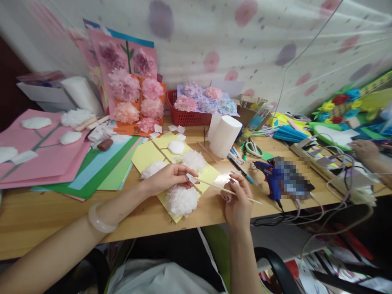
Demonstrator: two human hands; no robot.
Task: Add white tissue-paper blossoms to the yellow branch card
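My left hand (171,178) is closed in a pinch on a small piece of white paper (192,178), over a yellow card (211,172). A thin wooden stick (216,187) is held by my right hand (239,202), its far tip meeting the paper at my left fingertips. A bit of white paper also shows near my right fingertips; whether they grip it is unclear. Fluffy white paper flowers (181,201) sit on the card, one partly behind my left hand. A flat white oval (176,147) lies near the card's top.
A blue glue gun (268,176) stands right of my hand, beside a blurred phone (301,183) and cables. Behind are a white paper roll (225,136), scissors (255,149) and a red basket (191,119). Pink card (58,163) lies left. Another person's hand (366,153) is far right.
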